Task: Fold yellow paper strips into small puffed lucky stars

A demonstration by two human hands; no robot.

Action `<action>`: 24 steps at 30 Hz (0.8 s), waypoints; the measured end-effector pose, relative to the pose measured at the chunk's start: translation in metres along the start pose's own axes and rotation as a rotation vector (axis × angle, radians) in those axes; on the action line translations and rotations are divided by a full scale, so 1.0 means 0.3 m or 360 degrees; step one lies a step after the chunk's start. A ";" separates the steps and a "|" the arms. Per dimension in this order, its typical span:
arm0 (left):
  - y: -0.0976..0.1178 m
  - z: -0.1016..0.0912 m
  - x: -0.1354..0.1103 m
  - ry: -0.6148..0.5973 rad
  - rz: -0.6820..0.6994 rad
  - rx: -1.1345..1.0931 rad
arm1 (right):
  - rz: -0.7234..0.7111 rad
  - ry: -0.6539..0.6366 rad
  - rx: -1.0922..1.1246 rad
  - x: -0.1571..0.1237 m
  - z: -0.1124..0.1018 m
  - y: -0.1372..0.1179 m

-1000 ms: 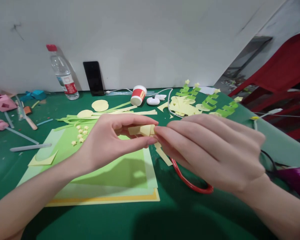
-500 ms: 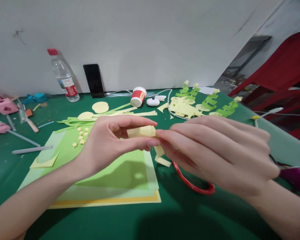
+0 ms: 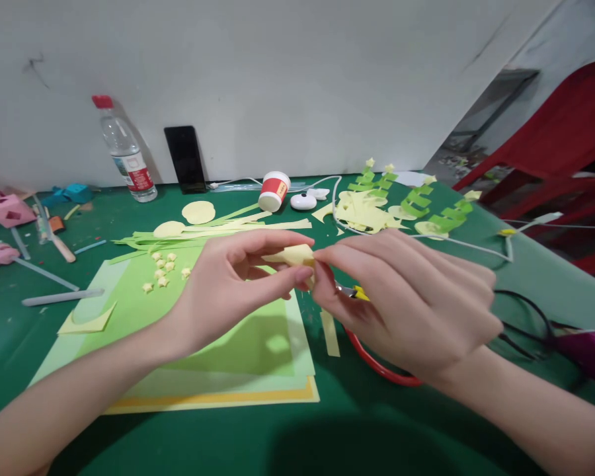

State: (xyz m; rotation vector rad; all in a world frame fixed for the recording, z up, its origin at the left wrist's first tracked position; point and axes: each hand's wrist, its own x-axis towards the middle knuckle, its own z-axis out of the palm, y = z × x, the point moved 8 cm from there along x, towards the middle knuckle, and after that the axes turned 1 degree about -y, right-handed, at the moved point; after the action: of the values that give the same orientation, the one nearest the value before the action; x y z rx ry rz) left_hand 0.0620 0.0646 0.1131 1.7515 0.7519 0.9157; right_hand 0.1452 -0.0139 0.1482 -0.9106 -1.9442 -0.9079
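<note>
Strip (image 3: pixel 298 254) (one) in left hand (image 3: pixel 217 291), right hand (image 3: pixel 411 304); one cup (image 3: pixel 274 192).

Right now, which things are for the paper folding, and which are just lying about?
Likely part of it:
yellow paper strip, in left hand and right hand
folded paper stars
loose paper strips

Likely just lying about:
water bottle
smartphone
paper cup

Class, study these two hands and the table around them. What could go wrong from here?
1. The folded paper strip is pinched by both the left hand and the right hand; a hard squeeze or pull might crush or tear it.
2. Small paper stars sit loose close by the left hand, so a careless sweep could scatter them.
3. A red handle lies below the right hand, which might bump it if lowered.
</note>
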 end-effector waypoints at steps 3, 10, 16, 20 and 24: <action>-0.012 0.004 0.002 -0.0003 -0.0042 -0.0099 | 0.0060 0.0031 -0.0006 -0.001 0.000 0.006; -0.022 0.008 0.002 -0.0064 -0.0087 -0.0270 | -0.0085 0.0063 0.0016 -0.005 -0.012 -0.002; -0.035 0.002 0.002 -0.0030 -0.0140 -0.0301 | -0.0190 -0.0009 -0.0002 -0.001 -0.010 -0.006; -0.040 0.004 0.004 -0.0034 -0.0183 -0.0281 | -0.0318 -0.0023 -0.0030 -0.002 -0.017 -0.018; -0.043 0.006 0.004 -0.0058 -0.0237 -0.0342 | -0.0388 -0.0006 0.0031 -0.008 -0.018 -0.019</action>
State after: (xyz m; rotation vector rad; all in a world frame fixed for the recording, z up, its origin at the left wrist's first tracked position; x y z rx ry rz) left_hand 0.0633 0.0690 0.1007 1.5004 0.7220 0.8294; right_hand 0.1434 -0.0217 0.1469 -0.6734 -2.0945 -1.0236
